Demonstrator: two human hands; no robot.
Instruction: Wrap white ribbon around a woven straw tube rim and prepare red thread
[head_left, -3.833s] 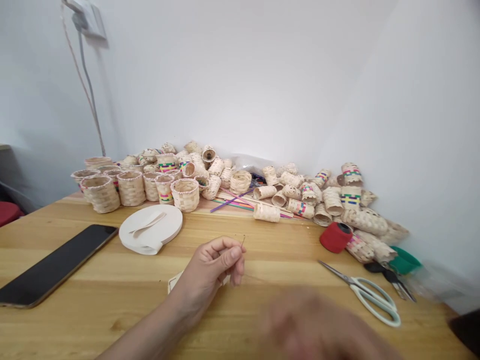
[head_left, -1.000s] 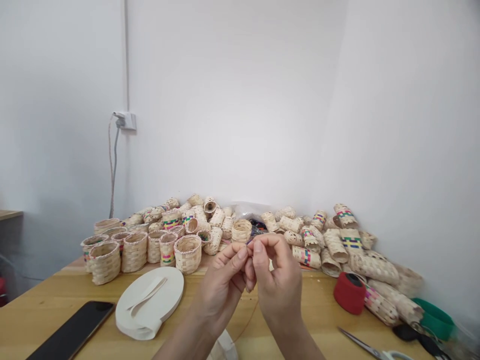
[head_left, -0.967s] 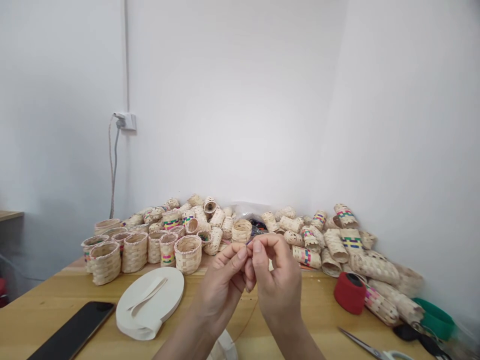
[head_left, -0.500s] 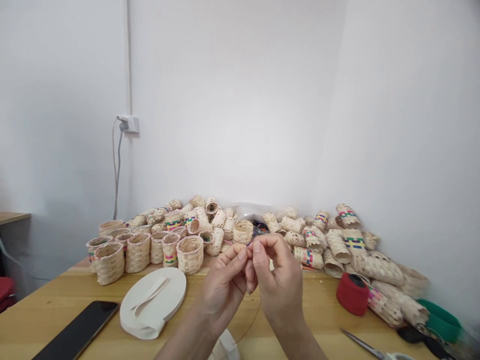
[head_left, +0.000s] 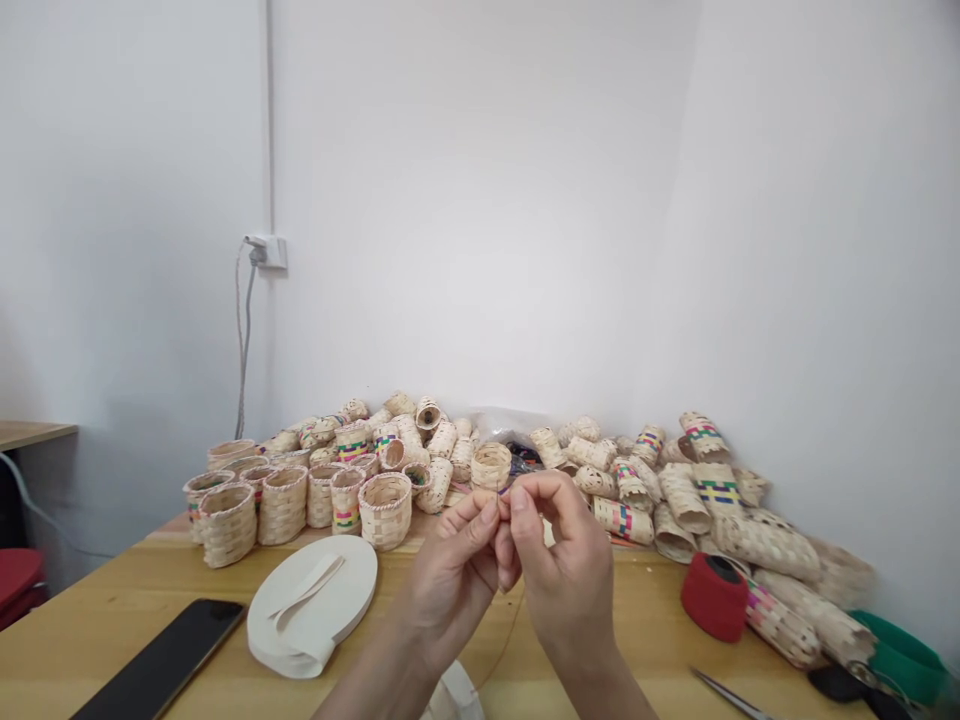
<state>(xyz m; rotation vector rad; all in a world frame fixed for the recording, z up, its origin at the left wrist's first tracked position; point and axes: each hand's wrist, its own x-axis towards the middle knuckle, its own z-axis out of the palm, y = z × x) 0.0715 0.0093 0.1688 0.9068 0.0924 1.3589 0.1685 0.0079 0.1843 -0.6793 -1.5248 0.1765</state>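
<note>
The left hand (head_left: 459,570) pinched a thin needle (head_left: 497,494), and the right hand (head_left: 568,560) bent its fingertips in against the left's, gripping something too small for me to make out. A fine thread (head_left: 511,632) hung below them. To the left lay a white tape roll (head_left: 352,600) and a dark phone (head_left: 161,655); to the right, a red spool (head_left: 715,600) sat near a half-seen metal blade (head_left: 727,692). Small woven baskets (head_left: 386,517) crowded along the wall (head_left: 480,220).

Hands (head_left: 566,570) together, fingertips (head_left: 488,512) pinched, seemingly touching
</note>
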